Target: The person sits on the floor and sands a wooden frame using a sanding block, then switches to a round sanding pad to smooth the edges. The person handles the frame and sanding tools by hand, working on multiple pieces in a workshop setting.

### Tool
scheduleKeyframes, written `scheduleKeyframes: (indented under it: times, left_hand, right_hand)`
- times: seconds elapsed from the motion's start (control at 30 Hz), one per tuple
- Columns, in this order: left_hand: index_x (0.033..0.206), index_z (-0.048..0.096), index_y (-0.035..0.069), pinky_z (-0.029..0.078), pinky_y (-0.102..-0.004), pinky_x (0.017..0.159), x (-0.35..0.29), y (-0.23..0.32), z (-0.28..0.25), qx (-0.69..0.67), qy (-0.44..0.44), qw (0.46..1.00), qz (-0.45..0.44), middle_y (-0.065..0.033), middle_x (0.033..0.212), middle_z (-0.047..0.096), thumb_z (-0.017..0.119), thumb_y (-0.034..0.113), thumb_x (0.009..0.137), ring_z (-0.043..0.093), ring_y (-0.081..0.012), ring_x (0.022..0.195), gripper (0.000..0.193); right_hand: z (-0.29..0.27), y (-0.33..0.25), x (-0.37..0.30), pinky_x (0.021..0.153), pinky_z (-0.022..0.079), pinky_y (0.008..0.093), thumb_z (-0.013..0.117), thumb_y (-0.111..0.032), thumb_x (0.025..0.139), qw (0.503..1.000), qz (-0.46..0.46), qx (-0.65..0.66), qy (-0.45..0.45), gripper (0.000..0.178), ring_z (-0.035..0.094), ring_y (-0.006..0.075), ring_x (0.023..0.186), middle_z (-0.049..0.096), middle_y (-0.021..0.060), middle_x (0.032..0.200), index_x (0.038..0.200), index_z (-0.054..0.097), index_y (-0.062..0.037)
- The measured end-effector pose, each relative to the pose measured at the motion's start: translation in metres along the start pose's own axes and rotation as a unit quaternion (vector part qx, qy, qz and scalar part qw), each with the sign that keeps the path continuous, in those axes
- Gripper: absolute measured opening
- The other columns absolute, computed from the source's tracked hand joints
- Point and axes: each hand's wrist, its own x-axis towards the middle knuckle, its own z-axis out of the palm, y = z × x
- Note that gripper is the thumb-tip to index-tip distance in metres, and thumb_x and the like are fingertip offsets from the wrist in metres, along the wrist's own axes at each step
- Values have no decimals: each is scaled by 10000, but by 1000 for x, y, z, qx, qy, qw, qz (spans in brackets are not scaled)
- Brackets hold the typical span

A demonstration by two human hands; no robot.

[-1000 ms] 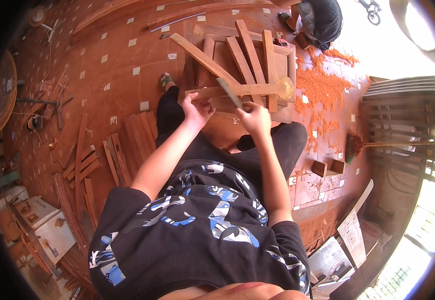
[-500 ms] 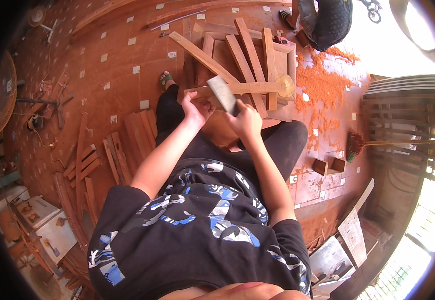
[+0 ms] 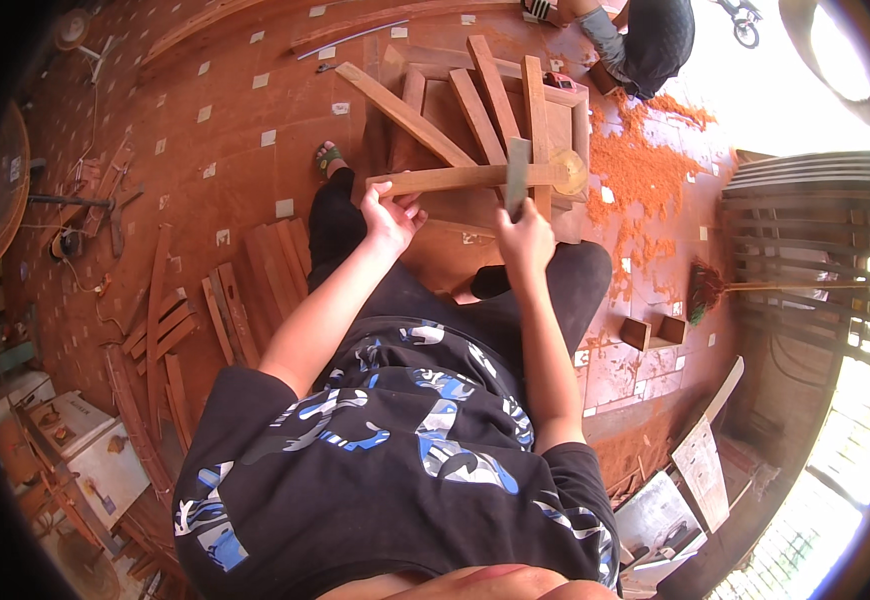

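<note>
A long reddish wooden strip (image 3: 455, 178) lies crosswise in front of me, over other strips. My left hand (image 3: 391, 217) is closed around its left end, thumb on top. In my right hand (image 3: 526, 243) is a flat, oblong grey tool (image 3: 518, 168) with a dark grip; its exact kind is unclear. The tool stands across the strip toward its right end, seemingly against it. Under that end is a round yellowish disc (image 3: 575, 175). Several more wooden strips (image 3: 410, 118) fan out on a framed wooden piece (image 3: 580, 125) that serves as a bench.
A person (image 3: 645, 50) crouches at the far right beside orange shavings (image 3: 645, 165). Loose boards (image 3: 280, 260) lie on the tiled floor to my left. A broom (image 3: 710, 288) and a small wooden box (image 3: 655, 333) are at the right, near a slatted rack (image 3: 805, 210).
My right hand has moved the grey tool rightward along the strip, from its middle toward the right end, and turned it more upright. My left hand stays on the left end.
</note>
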Motion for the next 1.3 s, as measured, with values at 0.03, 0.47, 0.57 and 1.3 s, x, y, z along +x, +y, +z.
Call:
scheduleKeyframes:
  times: [0.03, 0.47, 0.57, 1.3]
  left_hand:
    - [1257, 629, 104, 452, -392, 781, 3, 0, -4, 1, -7, 1000, 0, -134, 1021, 659, 586, 387, 812, 436, -169, 588, 529]
    - [1269, 619, 114, 453, -381, 774, 1, 2, -2, -9, -2, 1000, -4, -149, 1036, 642, 587, 373, 816, 401, -162, 535, 522]
    - [1274, 617, 112, 459, -380, 774, 0, 2, -1, -8, -2, 1000, -3, -154, 1057, 643, 585, 373, 817, 407, -161, 548, 527]
    - [1230, 644, 117, 446, -396, 784, 2, 2, -3, -9, 0, 1000, -6, -148, 1057, 655, 582, 372, 821, 414, -168, 555, 486]
  right_hand:
    - [5, -9, -5, 803, 566, 532, 707, -374, 827, 999, -30, 12, -13, 406, 709, 435, 902, 715, 239, 920, 1000, 613, -19]
    - [-12, -3, 5, 819, 572, 505, 711, -461, 828, 998, 11, 66, -12, 458, 728, 403, 908, 753, 190, 931, 1002, 732, -38]
    - [-17, 19, 18, 794, 572, 519, 672, -464, 854, 998, 50, 13, 46, 473, 727, 420, 881, 742, 223, 898, 1012, 709, -20]
    - [-27, 6, 9, 825, 571, 486, 713, -488, 788, 995, 75, 59, -15, 452, 729, 388, 906, 754, 181, 900, 967, 756, -76]
